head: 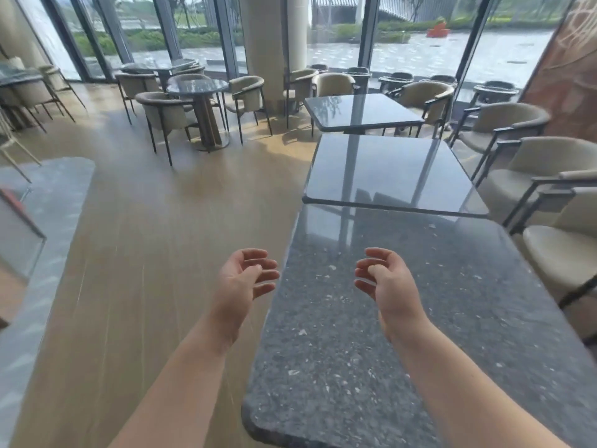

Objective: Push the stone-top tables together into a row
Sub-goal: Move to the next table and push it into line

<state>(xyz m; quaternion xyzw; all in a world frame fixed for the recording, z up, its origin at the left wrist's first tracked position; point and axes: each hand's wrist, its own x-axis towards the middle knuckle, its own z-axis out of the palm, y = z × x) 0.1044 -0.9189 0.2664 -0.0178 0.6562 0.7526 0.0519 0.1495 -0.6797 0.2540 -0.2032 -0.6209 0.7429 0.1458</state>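
Three dark speckled stone-top tables run away from me on the right. The nearest table [403, 334] fills the lower right. The middle table [391, 173] touches or slightly overlaps its far edge. The far table [361, 111] stands a small gap beyond. My left hand [247, 276] hovers over the floor just left of the nearest table's edge, fingers curled and apart, holding nothing. My right hand [382, 279] hovers above the nearest tabletop, fingers apart, empty.
Beige armchairs [549, 247] line the right side of the tables. A round table [197, 85] with chairs stands at the back left, near a white column [268, 43]. Wooden floor [145, 253] lies open to the left. A grey rug [48, 221] is at far left.
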